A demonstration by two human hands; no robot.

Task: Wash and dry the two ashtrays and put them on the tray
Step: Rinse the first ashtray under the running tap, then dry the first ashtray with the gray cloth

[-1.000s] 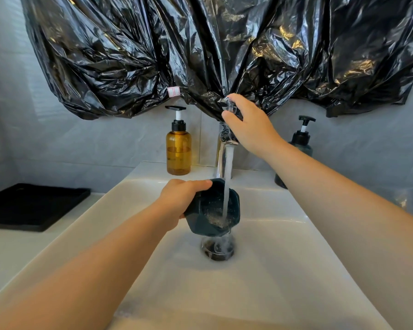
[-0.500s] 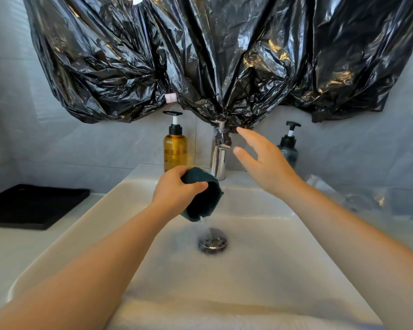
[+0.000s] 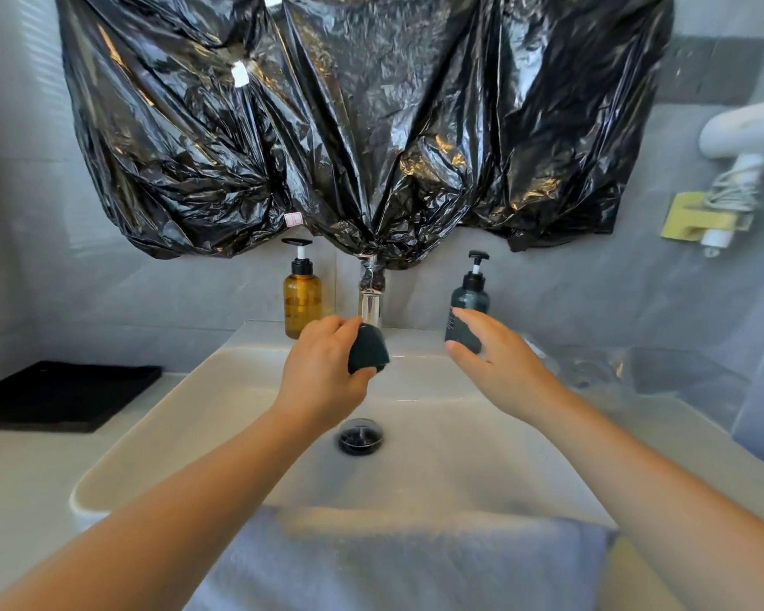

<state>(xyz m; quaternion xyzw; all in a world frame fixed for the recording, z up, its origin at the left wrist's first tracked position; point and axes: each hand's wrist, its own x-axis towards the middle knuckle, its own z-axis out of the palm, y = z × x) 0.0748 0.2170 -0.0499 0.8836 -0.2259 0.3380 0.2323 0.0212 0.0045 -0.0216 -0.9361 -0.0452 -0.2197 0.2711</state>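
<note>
Left hand (image 3: 323, 372) grips one dark teal ashtray (image 3: 368, 349), fingers and thumb curled round it, held up over the back half of the sink (image 3: 195, 403), just in front of the tap (image 3: 371, 302). Ashtray is turned so its outer side faces the camera; inside not visible. It's in the air, not touching basin or tap as far as I can tell

Right hand (image 3: 495, 363) is empty, fingers straight and slightly spread, palm down, hovering over the right rear of the sink. It overlaps the lower part of the dark pump bottle (image 3: 470, 297) in view; can't tell if it touches it

Drain (image 3: 360, 436) sits below and between the two hands. Black tray (image 3: 58, 396) lies flat on the counter (image 3: 18, 478) left of the sink, well apart from the ashtray. Pale towel (image 3: 415, 562) is draped over the near edge of the sink, between the forearms

Amber pump bottle (image 3: 302, 302) stands just left of the tap, dark one to its right. Crumpled black plastic sheet (image 3: 371, 125) hangs on the wall above, its lower end bunched at the top of the tap. White hair dryer (image 3: 742, 130) is mounted on the wall far right
</note>
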